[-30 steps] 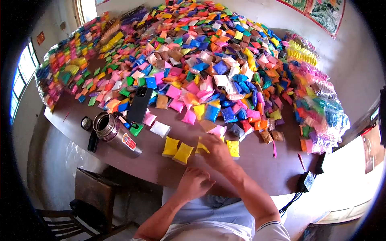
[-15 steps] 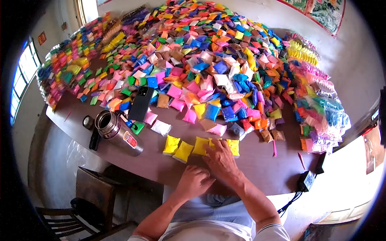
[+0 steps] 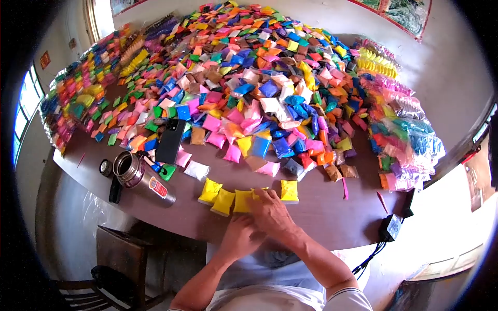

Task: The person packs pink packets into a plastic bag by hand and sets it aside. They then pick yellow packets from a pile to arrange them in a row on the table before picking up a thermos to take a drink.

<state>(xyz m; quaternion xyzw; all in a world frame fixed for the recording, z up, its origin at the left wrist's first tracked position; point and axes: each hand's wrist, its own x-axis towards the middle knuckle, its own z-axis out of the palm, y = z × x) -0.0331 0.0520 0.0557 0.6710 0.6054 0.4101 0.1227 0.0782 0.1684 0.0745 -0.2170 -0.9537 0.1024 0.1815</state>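
Several yellow packets lie in a loose row near the table's front edge. At its left end are one yellow packet (image 3: 210, 191) and a tilted one (image 3: 222, 201); a third yellow packet (image 3: 242, 201) lies beside them, close to my fingertips. My right hand (image 3: 272, 212) reaches over the row with bent fingers closed on another yellow packet, mostly covered by them. Right of that hand sits a separate yellow packet (image 3: 289, 191). My left hand (image 3: 241, 237) is curled just below the row, against the right hand. Its fingertips are partly hidden, so I cannot see what they hold.
A large heap of coloured packets (image 3: 249, 78) covers the back of the table (image 3: 321, 217). Left of the row are a black phone (image 3: 171, 141), a steel flask (image 3: 142, 179) and a white packet (image 3: 197, 170). A black adapter (image 3: 390, 228) with cables sits at the right edge.
The camera view has shifted a little. The third yellow packet now lies nearer to me and closer to the second. My left hand has come up against the right hand.
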